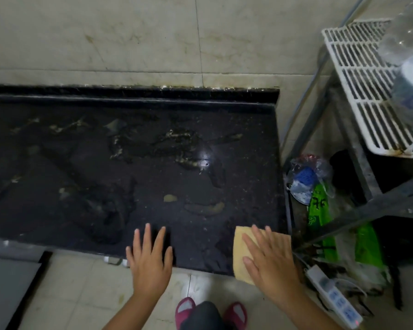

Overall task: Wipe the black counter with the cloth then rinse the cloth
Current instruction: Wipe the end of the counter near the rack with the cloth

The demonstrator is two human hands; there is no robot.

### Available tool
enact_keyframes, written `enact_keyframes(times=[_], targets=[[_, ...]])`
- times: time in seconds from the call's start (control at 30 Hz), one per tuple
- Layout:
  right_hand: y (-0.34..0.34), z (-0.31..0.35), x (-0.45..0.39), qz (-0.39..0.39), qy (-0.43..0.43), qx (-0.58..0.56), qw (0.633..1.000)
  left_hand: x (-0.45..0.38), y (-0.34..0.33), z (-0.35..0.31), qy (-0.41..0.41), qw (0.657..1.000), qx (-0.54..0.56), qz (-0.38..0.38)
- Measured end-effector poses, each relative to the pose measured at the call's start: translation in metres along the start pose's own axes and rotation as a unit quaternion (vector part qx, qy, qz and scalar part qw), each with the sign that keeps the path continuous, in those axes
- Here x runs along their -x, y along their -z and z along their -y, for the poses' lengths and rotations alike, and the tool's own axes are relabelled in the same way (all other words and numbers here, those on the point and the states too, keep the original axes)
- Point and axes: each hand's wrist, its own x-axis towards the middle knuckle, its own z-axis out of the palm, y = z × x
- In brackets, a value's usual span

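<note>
— Where is the cloth (242, 248)?

— The yellow cloth lies flat at the front right corner of the black bench (153, 186), its near edge hanging just past the bench's front rim. The right hand (270, 265) rests on top of it, palm down, the fingers (255, 235) straight and slightly spread, pressing the cloth to the surface rather than pinching it.

— And the other hand?

— The left hand (149, 263) lies flat on the bench's front edge, to the left of the cloth and apart from it. Its fingers (148, 234) are straight and fanned out, holding nothing.

— How does the bench look?

— Dark and speckled, with wet smears and pale, dirty streaks across the middle and a yellowish blot (170, 198) ahead of the cloth. A raised black lip runs along the back, against the tiled wall (129, 39).

— What stands around it?

— To the right a metal rack (358, 206) carries a white slatted shelf (358, 75). Beneath it sit a clear bag (305, 179) with something blue inside and green packaging (320, 210). A white power strip (334, 296) lies on the floor near the right wrist. Below, on the pale tiled floor (86, 294), the person's red slippers (185, 308) show.
</note>
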Motion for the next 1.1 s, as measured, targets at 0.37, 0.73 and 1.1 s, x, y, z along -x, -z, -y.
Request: enact_keyframes(times=[0.37, 0.73, 1.1], targets=[[0.028, 0.057, -0.067, 0.029, -0.090, -0.048, 0.994, -0.009, 0.001, 0.017, 0.018, 1.000, -0.006, -0.009], [0.032, 0.015, -0.030, 0.029, -0.164, -0.019, 0.986, -0.027, -0.006, 0.023, -0.031, 1.000, 0.000, 0.003], [0.018, 0.129, -0.066, 0.048, -0.001, 0.002, 0.999, -0.027, -0.010, 0.028, -0.043, 0.999, 0.007, -0.001]])
